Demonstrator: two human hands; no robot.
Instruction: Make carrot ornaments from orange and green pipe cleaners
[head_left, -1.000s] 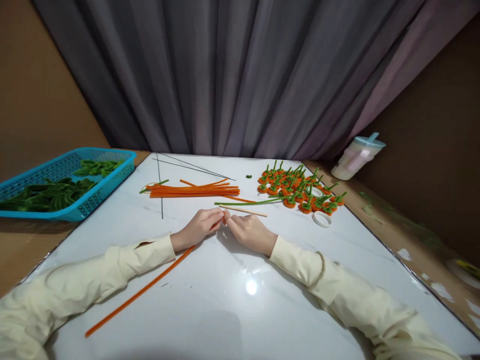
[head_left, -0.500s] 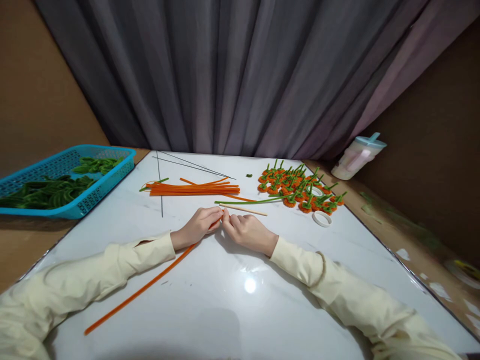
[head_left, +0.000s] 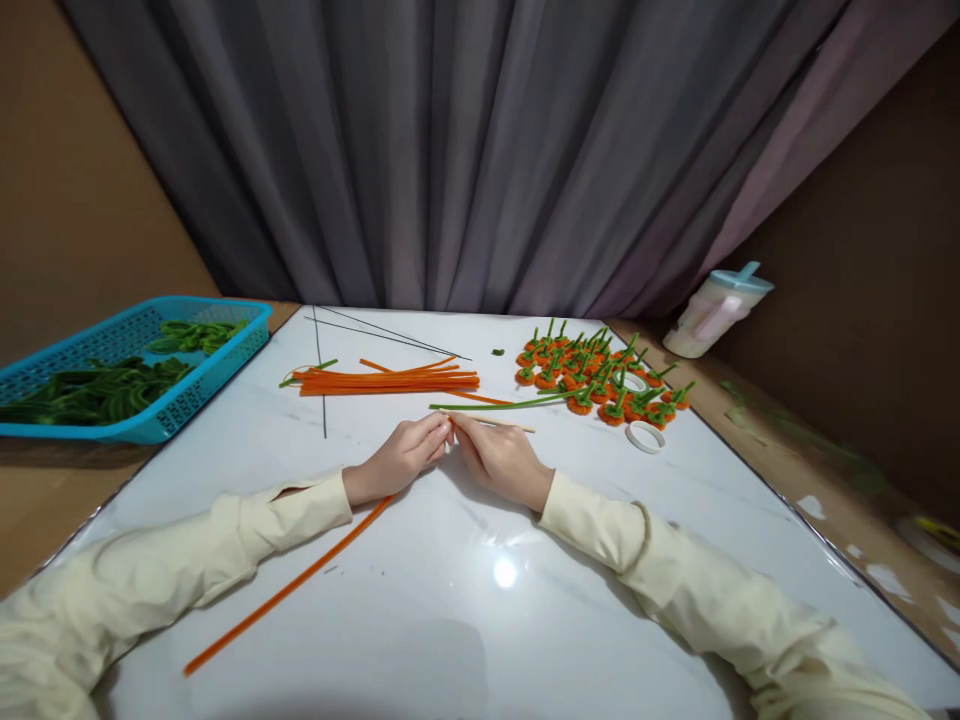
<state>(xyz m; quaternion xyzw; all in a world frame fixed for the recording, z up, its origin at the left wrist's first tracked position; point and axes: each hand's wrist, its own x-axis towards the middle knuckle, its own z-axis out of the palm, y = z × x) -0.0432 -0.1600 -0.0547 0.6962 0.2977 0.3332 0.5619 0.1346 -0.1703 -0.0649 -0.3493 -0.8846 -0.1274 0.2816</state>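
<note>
My left hand [head_left: 405, 455] is closed around one end of an orange pipe cleaner [head_left: 289, 585], whose long free part runs down to the lower left over the table. Pressed against its fingertips, my right hand [head_left: 501, 460] pinches the same orange end; the part between the fingers is mostly hidden. Just beyond my right hand lies a thin wooden stick [head_left: 499, 422], partly covered by it. A green pipe cleaner [head_left: 510, 404] lies behind the stick. Farther left is a bundle of orange pipe cleaners [head_left: 386, 381].
Several small orange pumpkins [head_left: 577, 380] with green stems stand at the right back, near a white ring [head_left: 645, 437]. A blue basket [head_left: 161, 415] of green pieces is at left. A lidded cup [head_left: 716, 312] stands at right. Thin dark wires [head_left: 375, 330] lie at the back.
The fingers of my right hand have straightened and tipped forward over the stick. The free tail of the orange pipe cleaner has shifted slightly to the right.
</note>
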